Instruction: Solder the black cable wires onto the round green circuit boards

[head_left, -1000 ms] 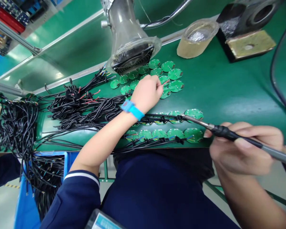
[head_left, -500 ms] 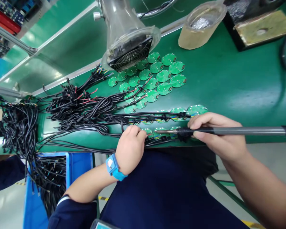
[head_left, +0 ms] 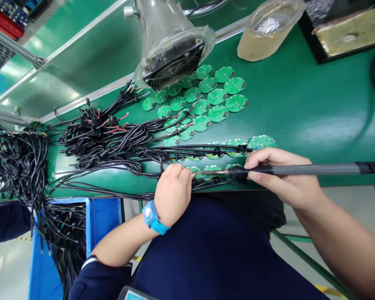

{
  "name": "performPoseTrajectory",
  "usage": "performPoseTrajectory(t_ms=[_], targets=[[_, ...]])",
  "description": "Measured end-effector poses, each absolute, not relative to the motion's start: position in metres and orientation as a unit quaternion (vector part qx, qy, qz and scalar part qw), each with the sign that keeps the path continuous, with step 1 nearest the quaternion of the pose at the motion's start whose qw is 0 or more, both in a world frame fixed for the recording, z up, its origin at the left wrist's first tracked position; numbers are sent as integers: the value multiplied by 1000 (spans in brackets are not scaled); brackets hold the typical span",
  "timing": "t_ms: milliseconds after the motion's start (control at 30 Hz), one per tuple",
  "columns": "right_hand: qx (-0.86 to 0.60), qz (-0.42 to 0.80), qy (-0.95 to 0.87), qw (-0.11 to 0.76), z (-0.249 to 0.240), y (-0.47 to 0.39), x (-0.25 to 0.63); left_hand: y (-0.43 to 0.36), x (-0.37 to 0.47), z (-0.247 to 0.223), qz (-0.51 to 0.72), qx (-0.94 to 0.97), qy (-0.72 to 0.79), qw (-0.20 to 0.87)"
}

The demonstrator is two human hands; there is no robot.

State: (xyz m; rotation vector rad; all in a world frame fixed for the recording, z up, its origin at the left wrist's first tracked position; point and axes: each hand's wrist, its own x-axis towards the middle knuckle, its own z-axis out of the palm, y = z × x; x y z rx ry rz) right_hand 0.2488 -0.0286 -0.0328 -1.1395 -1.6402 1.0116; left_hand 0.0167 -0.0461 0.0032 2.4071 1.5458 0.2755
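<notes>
My right hand (head_left: pixel 281 175) grips a dark soldering iron (head_left: pixel 318 168), whose metal tip points left over a round green circuit board (head_left: pixel 195 171) near the bench's front edge. Beside that board my left hand (head_left: pixel 173 191) is closed, its fingertips at a thin red wire (head_left: pixel 197 173); the fingers partly hide the wire. Black cables (head_left: pixel 112 189) run leftward from around the left hand. Just behind both hands, more cables with coloured wire ends lie across a row of round boards (head_left: pixel 214 151).
A fume fan (head_left: pixel 175 68) hangs over rows of green boards (head_left: pixel 217 96). Cable bundles (head_left: pixel 96 133) cover the left bench. A tan cup (head_left: pixel 259 43) and a sponge (head_left: pixel 351 33) stand at back right. A blue bin (head_left: pixel 104 216) holds cables; another person's sleeve (head_left: pixel 8 221) shows at left.
The iron and my right hand have shifted slightly left, bringing the tip closer to my left fingertips. My left hand has moved slightly right, and the view has shifted a little.
</notes>
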Motion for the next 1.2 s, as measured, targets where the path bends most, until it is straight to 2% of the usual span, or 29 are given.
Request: performPoseTrajectory(t_ms=[367,600,933,1200], targets=[[-455,404,-666,432,-39,-32,251,-45,19,4,68,836,535,101],[-469,443,-565,515,-47,-38,253,-43,19,9,22,842,530,98],[-463,383,-665,444,-37,-32,250,-37,24,20,-70,854,512,63],[-451,373,-686,432,-35,-32,248,-29,32,29,-148,845,507,85]])
